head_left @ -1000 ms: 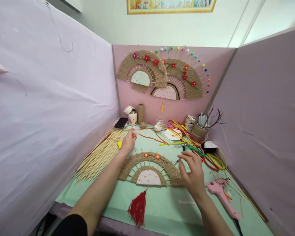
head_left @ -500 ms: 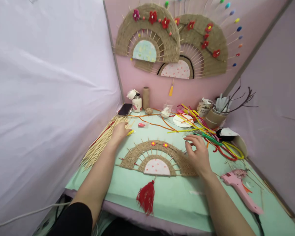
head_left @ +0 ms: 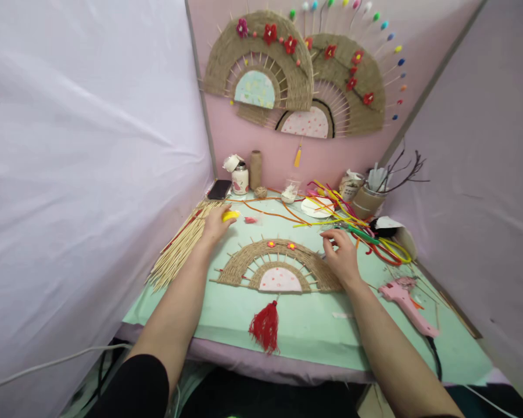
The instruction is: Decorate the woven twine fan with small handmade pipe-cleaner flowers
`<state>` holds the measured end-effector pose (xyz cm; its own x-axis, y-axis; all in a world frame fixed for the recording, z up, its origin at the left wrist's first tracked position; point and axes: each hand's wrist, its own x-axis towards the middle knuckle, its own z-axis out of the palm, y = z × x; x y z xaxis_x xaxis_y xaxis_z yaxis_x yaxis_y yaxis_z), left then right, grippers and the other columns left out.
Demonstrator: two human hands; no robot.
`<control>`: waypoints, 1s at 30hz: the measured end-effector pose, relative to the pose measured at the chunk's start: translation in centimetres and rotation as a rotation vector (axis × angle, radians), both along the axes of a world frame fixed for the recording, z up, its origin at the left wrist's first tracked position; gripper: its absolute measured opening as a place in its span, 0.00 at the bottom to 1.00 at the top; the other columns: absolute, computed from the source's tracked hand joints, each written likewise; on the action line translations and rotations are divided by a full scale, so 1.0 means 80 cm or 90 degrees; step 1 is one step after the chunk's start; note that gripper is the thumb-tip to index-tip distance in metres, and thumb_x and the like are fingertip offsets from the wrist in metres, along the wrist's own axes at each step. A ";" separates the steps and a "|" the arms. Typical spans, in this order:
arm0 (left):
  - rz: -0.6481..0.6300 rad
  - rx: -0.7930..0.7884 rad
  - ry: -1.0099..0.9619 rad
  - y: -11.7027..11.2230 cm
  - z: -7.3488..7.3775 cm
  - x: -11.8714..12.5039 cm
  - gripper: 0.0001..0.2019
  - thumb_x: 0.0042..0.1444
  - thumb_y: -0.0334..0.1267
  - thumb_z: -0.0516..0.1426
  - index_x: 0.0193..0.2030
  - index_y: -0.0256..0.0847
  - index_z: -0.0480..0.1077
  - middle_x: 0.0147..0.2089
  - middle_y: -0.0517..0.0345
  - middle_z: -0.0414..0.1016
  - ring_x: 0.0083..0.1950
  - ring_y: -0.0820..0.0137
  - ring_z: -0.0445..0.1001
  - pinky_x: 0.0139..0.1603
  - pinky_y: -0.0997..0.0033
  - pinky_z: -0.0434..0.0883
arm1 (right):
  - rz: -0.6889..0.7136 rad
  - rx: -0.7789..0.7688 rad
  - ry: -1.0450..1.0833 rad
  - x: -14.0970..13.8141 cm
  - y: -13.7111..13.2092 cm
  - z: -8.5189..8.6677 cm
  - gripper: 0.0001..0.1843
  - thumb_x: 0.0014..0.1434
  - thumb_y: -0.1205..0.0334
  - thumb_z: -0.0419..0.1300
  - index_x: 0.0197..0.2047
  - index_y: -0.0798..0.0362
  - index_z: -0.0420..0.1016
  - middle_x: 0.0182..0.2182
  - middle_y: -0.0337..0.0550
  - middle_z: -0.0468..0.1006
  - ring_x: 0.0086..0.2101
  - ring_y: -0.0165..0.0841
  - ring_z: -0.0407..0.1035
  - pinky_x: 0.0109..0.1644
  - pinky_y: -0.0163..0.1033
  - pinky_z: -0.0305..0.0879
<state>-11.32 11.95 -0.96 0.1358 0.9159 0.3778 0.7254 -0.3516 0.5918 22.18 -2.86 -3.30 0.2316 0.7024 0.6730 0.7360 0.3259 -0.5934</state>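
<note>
My left hand (head_left: 215, 225) is at the back left of the table, its fingers closed on a small yellow lump (head_left: 230, 215), perhaps modelling clay. Beside it lies a small red piece in clear wrapping (head_left: 250, 220). My right hand (head_left: 342, 255) hovers at the right end of a half-round woven twine fan (head_left: 239, 264), fingers curled. A thin greyish tip shows by its thumb; what it belongs to is hidden. Two red flowers with yellow centres (head_left: 271, 244) sit on the fan's upper band. A red tassel (head_left: 265, 328) hangs from its lower edge onto the green tabletop.
Thin sticks (head_left: 178, 247) lie at the left near a phone (head_left: 219, 189). Pipe cleaners (head_left: 386, 254), green-handled scissors (head_left: 364, 234) and a pink glue gun (head_left: 407, 305) are on the right. Behind stand a jar (head_left: 240, 180) and a pot with twigs (head_left: 368, 202). Finished fans (head_left: 303, 64) hang on the wall.
My left hand has lifted the yellow lump, which now shows more fully in its fingers. My right hand stays by the fan's right end. The camera view has shifted slightly.
</note>
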 end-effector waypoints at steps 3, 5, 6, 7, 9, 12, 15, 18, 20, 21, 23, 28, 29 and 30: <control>-0.108 0.030 -0.221 -0.018 0.012 0.015 0.24 0.50 0.40 0.61 0.55 0.40 0.70 0.54 0.49 0.75 0.55 0.62 0.72 0.57 0.59 0.68 | 0.006 0.000 0.020 -0.013 -0.005 0.020 0.09 0.59 0.64 0.53 0.36 0.52 0.74 0.37 0.47 0.76 0.39 0.36 0.70 0.37 0.41 0.69; -0.171 0.009 -0.322 -0.036 0.018 0.029 0.24 0.50 0.42 0.61 0.55 0.40 0.70 0.52 0.49 0.75 0.55 0.63 0.72 0.54 0.60 0.71 | 0.040 -0.010 0.032 -0.033 -0.011 0.042 0.09 0.60 0.63 0.53 0.37 0.52 0.74 0.36 0.46 0.77 0.38 0.36 0.70 0.38 0.40 0.69; -0.191 -0.004 -0.350 -0.045 0.019 0.036 0.24 0.49 0.42 0.61 0.55 0.40 0.71 0.52 0.50 0.75 0.55 0.63 0.72 0.54 0.61 0.71 | 0.075 -0.020 0.028 -0.045 -0.014 0.055 0.08 0.60 0.63 0.53 0.37 0.51 0.75 0.36 0.45 0.77 0.37 0.35 0.71 0.39 0.40 0.70; -0.208 -0.015 -0.367 -0.053 0.020 0.042 0.24 0.49 0.42 0.61 0.54 0.40 0.71 0.51 0.50 0.76 0.55 0.63 0.71 0.54 0.61 0.71 | 0.109 -0.025 0.022 -0.057 -0.015 0.066 0.08 0.60 0.63 0.54 0.38 0.51 0.75 0.36 0.44 0.78 0.36 0.34 0.71 0.40 0.41 0.70; -0.235 -0.033 -0.392 -0.066 0.021 0.051 0.23 0.49 0.42 0.62 0.53 0.39 0.72 0.51 0.50 0.76 0.55 0.63 0.71 0.54 0.61 0.71 | 0.156 -0.016 0.019 -0.079 -0.013 0.084 0.08 0.60 0.62 0.55 0.39 0.51 0.75 0.36 0.43 0.79 0.36 0.34 0.71 0.43 0.42 0.70; -0.252 -0.060 -0.402 -0.077 0.019 0.056 0.23 0.50 0.42 0.62 0.53 0.39 0.72 0.51 0.49 0.76 0.55 0.63 0.72 0.54 0.61 0.71 | 0.151 0.005 0.078 -0.096 -0.002 0.088 0.08 0.61 0.61 0.55 0.40 0.50 0.75 0.36 0.43 0.79 0.36 0.33 0.72 0.46 0.43 0.70; -0.270 -0.109 -0.386 -0.082 0.015 0.058 0.24 0.51 0.43 0.62 0.55 0.40 0.71 0.52 0.49 0.76 0.54 0.64 0.72 0.55 0.60 0.70 | 0.129 0.016 0.137 -0.099 0.009 0.074 0.07 0.60 0.62 0.56 0.39 0.51 0.75 0.36 0.42 0.78 0.36 0.33 0.71 0.46 0.43 0.69; -0.325 -0.173 -0.369 -0.085 0.013 0.062 0.25 0.52 0.45 0.62 0.56 0.40 0.71 0.55 0.48 0.74 0.56 0.62 0.71 0.57 0.59 0.69 | 0.184 0.022 0.108 -0.102 0.008 0.059 0.06 0.60 0.63 0.57 0.40 0.51 0.75 0.38 0.43 0.77 0.37 0.33 0.70 0.46 0.42 0.69; -0.357 -0.198 -0.359 -0.089 0.013 0.064 0.25 0.52 0.46 0.62 0.56 0.40 0.71 0.57 0.48 0.73 0.58 0.60 0.70 0.59 0.58 0.67 | 0.228 0.021 0.080 -0.106 0.004 0.053 0.07 0.61 0.63 0.58 0.42 0.50 0.75 0.41 0.43 0.75 0.38 0.32 0.69 0.45 0.42 0.68; -0.370 -0.207 -0.353 -0.091 0.013 0.065 0.25 0.52 0.46 0.62 0.56 0.41 0.71 0.58 0.49 0.73 0.60 0.59 0.69 0.60 0.57 0.66 | 0.241 0.018 0.072 -0.108 0.002 0.052 0.08 0.61 0.63 0.58 0.44 0.49 0.75 0.42 0.44 0.74 0.38 0.32 0.69 0.45 0.42 0.68; -0.397 -0.238 -0.346 -0.095 0.014 0.066 0.25 0.53 0.47 0.62 0.57 0.42 0.71 0.60 0.50 0.71 0.61 0.59 0.68 0.62 0.57 0.64 | 0.249 0.011 0.066 -0.110 -0.001 0.049 0.08 0.61 0.62 0.58 0.45 0.48 0.75 0.43 0.45 0.72 0.39 0.33 0.69 0.44 0.42 0.69; -0.466 -0.361 -0.375 -0.104 0.011 0.069 0.26 0.55 0.49 0.60 0.58 0.42 0.69 0.60 0.50 0.71 0.57 0.61 0.71 0.58 0.59 0.67 | 0.266 0.010 0.050 -0.106 0.002 0.042 0.07 0.61 0.62 0.59 0.43 0.48 0.75 0.42 0.45 0.69 0.43 0.35 0.67 0.44 0.42 0.69; -0.469 -0.377 -0.383 -0.105 0.010 0.069 0.25 0.55 0.49 0.59 0.59 0.43 0.69 0.60 0.50 0.71 0.56 0.61 0.71 0.57 0.60 0.67 | 0.271 0.009 0.045 -0.105 0.003 0.041 0.06 0.61 0.62 0.59 0.42 0.48 0.75 0.42 0.45 0.69 0.43 0.35 0.67 0.44 0.42 0.69; -0.469 -0.388 -0.389 -0.106 0.010 0.069 0.25 0.56 0.49 0.59 0.59 0.43 0.69 0.60 0.50 0.71 0.56 0.62 0.71 0.56 0.61 0.67 | 0.274 0.007 0.041 -0.105 0.003 0.041 0.06 0.61 0.62 0.59 0.42 0.48 0.75 0.42 0.45 0.69 0.43 0.35 0.67 0.44 0.42 0.69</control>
